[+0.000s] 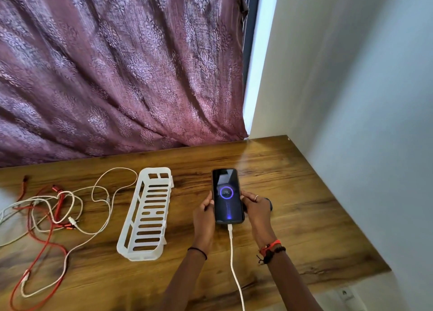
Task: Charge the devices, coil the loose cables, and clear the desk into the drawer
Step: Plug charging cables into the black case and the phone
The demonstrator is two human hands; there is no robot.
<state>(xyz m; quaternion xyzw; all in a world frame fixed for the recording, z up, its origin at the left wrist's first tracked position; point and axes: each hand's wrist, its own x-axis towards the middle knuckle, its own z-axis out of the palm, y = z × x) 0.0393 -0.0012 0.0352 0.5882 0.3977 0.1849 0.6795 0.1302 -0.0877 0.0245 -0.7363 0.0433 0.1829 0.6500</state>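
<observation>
Head view, and the action is at the right of the wooden worktop (304,217). The phone (227,197) sits between both hands, screen up and lit, with a glowing ring and the number 78. The left hand (204,213) has its grip on the phone's left edge, fingers curled against the case. The right hand (254,207) does the same on the right edge, a ring (256,197) showing on one finger. Whether the phone rests flat on the wood or is lifted slightly cannot be told. A white charging cable (232,259) is plugged into the phone's near end and runs between the wrists, off the bottom of the picture.

Just left of the hands lies a white slotted basket (150,214), long and narrow, open side up, with wood grain showing through its slots. It sits between the phone and the loose cables. Further left is the tangle: a red cable (44,247) looping toward the near edge, crossed over and under by white cables (93,217), several plugs bunched in the middle. One white loop comes close to the basket's far end.

A small dark object (269,204) peeks out behind the right hand, too hidden to identify. A purple patterned curtain (117,64) hangs behind the worktop, a pale wall (351,76) closes the right side, and a wall socket (344,293) shows low at the right.
</observation>
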